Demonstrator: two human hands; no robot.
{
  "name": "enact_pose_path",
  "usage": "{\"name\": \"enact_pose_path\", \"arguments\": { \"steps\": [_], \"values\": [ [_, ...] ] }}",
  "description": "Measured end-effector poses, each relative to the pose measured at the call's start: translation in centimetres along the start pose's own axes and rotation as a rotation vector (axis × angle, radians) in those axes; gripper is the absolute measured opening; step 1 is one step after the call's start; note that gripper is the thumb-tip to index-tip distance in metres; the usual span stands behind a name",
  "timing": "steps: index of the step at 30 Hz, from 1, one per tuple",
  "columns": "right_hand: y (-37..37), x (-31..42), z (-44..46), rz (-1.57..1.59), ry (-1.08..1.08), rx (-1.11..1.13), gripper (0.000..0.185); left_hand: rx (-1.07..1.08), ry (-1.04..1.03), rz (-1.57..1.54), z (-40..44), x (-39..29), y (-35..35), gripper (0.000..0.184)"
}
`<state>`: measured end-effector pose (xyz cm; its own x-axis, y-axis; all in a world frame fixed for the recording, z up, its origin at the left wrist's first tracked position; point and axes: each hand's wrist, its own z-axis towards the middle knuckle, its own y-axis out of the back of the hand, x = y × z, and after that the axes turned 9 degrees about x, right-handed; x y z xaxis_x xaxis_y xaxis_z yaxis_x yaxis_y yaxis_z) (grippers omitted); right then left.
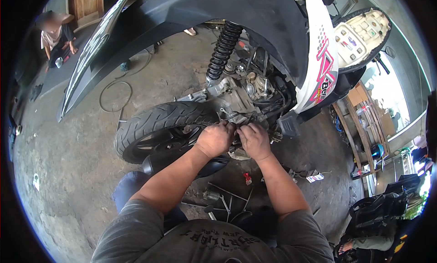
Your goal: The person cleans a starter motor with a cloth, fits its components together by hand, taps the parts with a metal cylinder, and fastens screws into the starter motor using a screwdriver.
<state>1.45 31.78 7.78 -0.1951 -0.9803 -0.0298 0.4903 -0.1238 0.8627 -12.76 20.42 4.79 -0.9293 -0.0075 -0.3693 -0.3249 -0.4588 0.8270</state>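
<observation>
Both of my hands are close together at the engine (234,99) of a scooter, just right of its rear wheel (159,126). My left hand (215,139) has its fingers curled, pressed against something small and dark that I cannot make out. Beside it, my right hand (254,140) is closed too, fingertips pinched at the same spot; what they hold is too small to tell. A black coil spring (225,49) rises above the engine, under the dark body panel (195,12). The white side panel (318,58) stands at the upper right.
Wrenches (225,204) and other tools lie on the concrete floor near my lap. A red item (247,178) is on the floor. One person (54,40) sits at the upper left; another person's foot (346,247) shows at the lower right. A wooden rack (359,131) stands at right.
</observation>
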Motion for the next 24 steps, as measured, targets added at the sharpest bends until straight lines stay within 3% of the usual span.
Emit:
{"name": "enact_pose_path", "arguments": {
  "steps": [6, 10, 11, 15, 20, 24],
  "values": [
    [0.6, 0.5, -0.2, 0.431, -0.302, 0.121, 0.014, 0.003, -0.013, 0.048, 0.0, 0.0, 0.2, 0.017],
    [1.5, -0.7, 0.6, 0.839, -0.696, 0.383, 0.013, -0.038, -0.05, 0.077, 0.1, 0.0, -1.0, 0.018],
    [1.7, -0.5, 0.4, 0.839, -0.701, 0.382, 0.013, -0.036, -0.053, 0.075, 0.0, -0.1, -1.3, 0.018],
    [1.0, 1.0, 0.6, 0.396, -0.268, 0.171, 0.012, 0.012, 0.013, 0.078, -0.1, 0.2, -1.2, 0.02],
    [-1.4, 1.8, -0.6, 0.323, -0.162, -0.072, 0.014, 0.108, 0.047, 0.049, -0.2, 0.1, -0.5, 0.022],
    [0.5, 1.8, 0.2, 0.023, -0.046, 0.039, 0.016, 0.126, 0.061, 0.038, 0.1, -0.2, 0.6, 0.025]
  ]
}}
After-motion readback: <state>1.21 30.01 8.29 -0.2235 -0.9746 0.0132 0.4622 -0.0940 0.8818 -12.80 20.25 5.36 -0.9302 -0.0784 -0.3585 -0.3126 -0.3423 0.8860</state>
